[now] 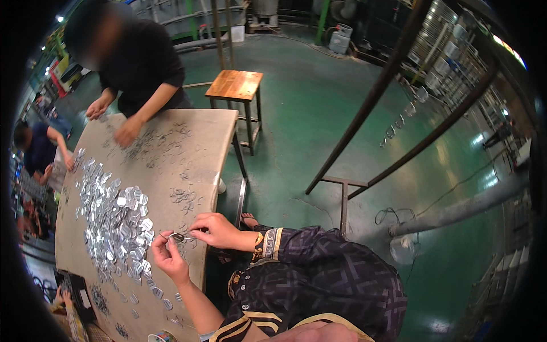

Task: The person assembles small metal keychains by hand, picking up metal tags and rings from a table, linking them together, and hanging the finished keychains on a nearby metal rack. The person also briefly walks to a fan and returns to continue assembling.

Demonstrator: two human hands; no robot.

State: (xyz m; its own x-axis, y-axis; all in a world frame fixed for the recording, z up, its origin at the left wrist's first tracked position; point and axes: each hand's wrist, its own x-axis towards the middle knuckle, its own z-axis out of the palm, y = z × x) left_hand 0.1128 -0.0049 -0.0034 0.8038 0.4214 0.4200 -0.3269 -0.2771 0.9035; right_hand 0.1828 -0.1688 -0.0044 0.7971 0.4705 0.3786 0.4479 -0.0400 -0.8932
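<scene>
Over the near edge of the table (213, 128), my two hands meet around a small metal plate (178, 236). Its near side is pinched between the thumb and fingers of my left hand (170, 259). My right hand (219, 231) is closed in a pinch on a thin wire-like piece (190, 239) at the plate's right side. How the two pieces join is too small to tell. Left of my hands spreads a large heap of shiny oval metal plates (117, 222). Small dark wire pieces (183, 198) lie loose just beyond my right hand.
Across the table a person in black (145, 57) reaches over more wire pieces (151, 148); another person (43, 148) works at the left edge. A cup (162, 336) stands near the lower edge. To the right are a wooden stool (235, 85) and a dark metal frame (364, 108).
</scene>
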